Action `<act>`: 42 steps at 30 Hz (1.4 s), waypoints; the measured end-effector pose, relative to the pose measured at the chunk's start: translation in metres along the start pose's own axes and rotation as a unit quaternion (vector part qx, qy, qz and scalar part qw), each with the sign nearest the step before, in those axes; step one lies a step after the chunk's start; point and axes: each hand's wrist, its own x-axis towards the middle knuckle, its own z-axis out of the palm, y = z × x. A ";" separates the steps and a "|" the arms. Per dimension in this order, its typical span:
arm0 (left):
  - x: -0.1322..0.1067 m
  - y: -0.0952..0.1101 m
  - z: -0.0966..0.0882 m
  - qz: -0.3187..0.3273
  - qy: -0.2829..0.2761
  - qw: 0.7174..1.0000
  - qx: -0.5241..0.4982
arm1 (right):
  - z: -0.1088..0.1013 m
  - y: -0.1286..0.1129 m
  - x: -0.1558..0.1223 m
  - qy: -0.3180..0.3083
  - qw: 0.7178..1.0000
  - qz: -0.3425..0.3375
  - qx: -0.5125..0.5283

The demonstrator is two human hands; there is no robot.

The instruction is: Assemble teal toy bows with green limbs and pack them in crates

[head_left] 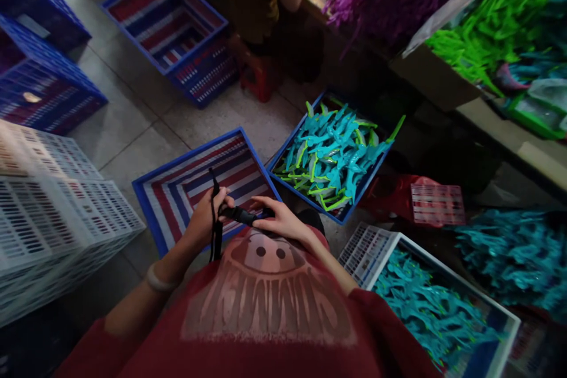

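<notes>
At my waist, my left hand (209, 211) is closed on a black strap (216, 236), whose loose end sticks up past the fingers. A black buckle (239, 214) joins the strap and spans the gap between my two hands. My right hand (280, 220) pinches the buckle's other end, thumb and fingers around it. Just beyond my hands lies a striped crate (172, 212) with a blue rim, its inside bare. To its right, a blue crate (343, 217) is heaped with turquoise and lime-green plastic pieces (336, 147).
White crates (66, 207) are stacked at left, blue crates (44, 82) behind them. Another striped crate (195, 71) stands ahead, near a seated person (252, 0) on a red stool (257, 80). A white crate (500, 336) of turquoise pieces is at right, below a table with purple and green pieces (500, 18).
</notes>
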 end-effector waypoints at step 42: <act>-0.089 -0.046 -0.067 0.178 -0.211 0.915 0.293 | 0.032 -0.108 0.029 -0.346 0.893 -0.004 -0.286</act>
